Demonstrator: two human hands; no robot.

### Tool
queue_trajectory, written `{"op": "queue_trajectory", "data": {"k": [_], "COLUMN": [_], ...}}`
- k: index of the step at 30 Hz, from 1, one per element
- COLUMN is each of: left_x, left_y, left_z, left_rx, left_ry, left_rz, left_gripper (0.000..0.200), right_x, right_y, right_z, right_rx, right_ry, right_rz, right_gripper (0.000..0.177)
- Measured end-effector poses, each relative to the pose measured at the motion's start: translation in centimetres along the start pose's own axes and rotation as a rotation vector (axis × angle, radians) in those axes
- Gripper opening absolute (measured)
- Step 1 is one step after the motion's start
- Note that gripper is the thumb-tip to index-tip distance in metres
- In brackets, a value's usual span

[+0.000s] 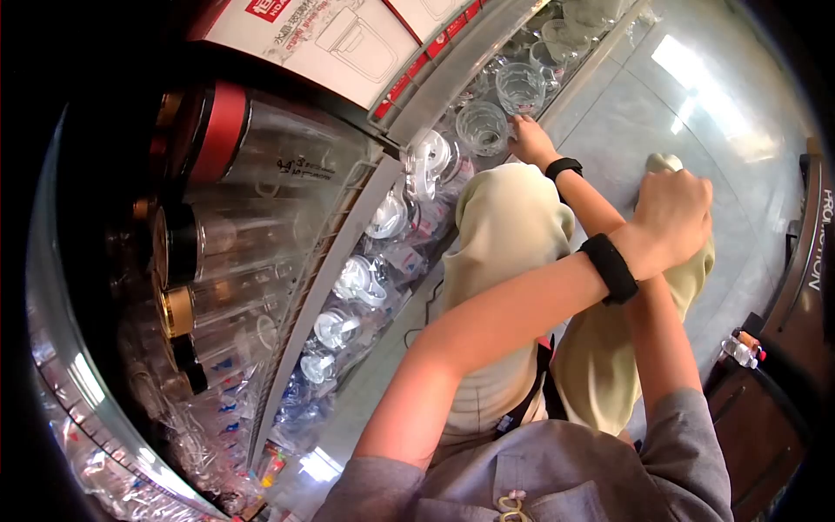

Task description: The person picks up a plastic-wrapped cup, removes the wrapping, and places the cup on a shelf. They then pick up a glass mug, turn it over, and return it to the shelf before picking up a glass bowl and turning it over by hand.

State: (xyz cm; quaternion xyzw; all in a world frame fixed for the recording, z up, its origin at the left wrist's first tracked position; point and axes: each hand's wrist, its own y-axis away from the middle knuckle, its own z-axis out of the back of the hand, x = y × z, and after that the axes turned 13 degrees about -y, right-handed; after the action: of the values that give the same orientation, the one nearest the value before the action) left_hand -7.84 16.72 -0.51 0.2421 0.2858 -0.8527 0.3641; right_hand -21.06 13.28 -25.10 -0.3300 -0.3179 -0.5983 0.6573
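Note:
My arms cross in front of me. My right hand (531, 141) reaches to the bottom shelf, its fingers closed at the near edge of a clear glass (520, 88). Another clear glass (482, 128) stands close beside it. My left hand (671, 217) is a fist above my bent knee, with its back toward me; the inside of the fist is hidden. A pale rounded thing (664, 163) shows just beyond the knuckles, too unclear to name. Both wrists wear black bands.
Wire shelving with a metal edge (317, 296) runs along the left, holding clear jars (287, 143) with dark, red and gold lids. White-lidded containers (355, 278) line the lower shelf. A printed box (339, 43) is above. Grey floor tiles (609, 104) lie ahead; a dark cabinet (783, 348) stands right.

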Motion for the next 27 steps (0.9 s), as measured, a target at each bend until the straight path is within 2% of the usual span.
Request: {"op": "queue_trajectory", "data": {"k": [3,5,9,15,19,22,24,26,27], "left_x": [0.0,0.2,0.4,0.8,1.0,1.9,2.2,3.0,3.3], "left_y": [-0.2,0.1,0.4,-0.6,-0.8,-1.2,-1.7,-2.1,-2.4], "left_z": [-0.3,-0.5,-0.9,-1.2,-0.4,-0.4,0.1,0.2,0.8], "left_rx": [0.021,0.027,0.015,0.026,0.066,0.018,0.049,-0.07,-0.137], "left_ry": [-0.021,-0.037,-0.058,-0.069,-0.079,-0.059,-0.077,-0.01,0.065], "left_rz": [0.028,0.032,0.031,0.086,0.127,0.142,0.199,0.183,0.174], "left_gripper": [0.012,0.012,0.011,0.01,0.011,0.012,0.013,0.014,0.014], "right_x": [-0.3,-0.9,-2.3,-2.0,-1.9,-1.6,0.0,1.2,0.6], "right_y": [-0.6,-1.5,-3.2,-2.7,-1.0,0.0,1.0,2.2,2.9], "right_z": [0.1,0.5,0.8,0.7,0.9,2.2,4.3,6.6,7.5], "right_rx": [-0.016,0.076,0.196,0.268,0.161,0.125,0.096,0.078,0.12], "right_ry": [0.031,0.075,-0.01,-0.179,-0.215,-0.173,-0.36,-0.51,-0.679], "right_rz": [-0.038,-0.015,-0.041,-0.248,-0.093,-0.067,-0.169,-0.25,-0.171], "right_gripper": [0.03,0.022,0.021,0.02,0.023,0.024,0.026,0.027,0.027]}}
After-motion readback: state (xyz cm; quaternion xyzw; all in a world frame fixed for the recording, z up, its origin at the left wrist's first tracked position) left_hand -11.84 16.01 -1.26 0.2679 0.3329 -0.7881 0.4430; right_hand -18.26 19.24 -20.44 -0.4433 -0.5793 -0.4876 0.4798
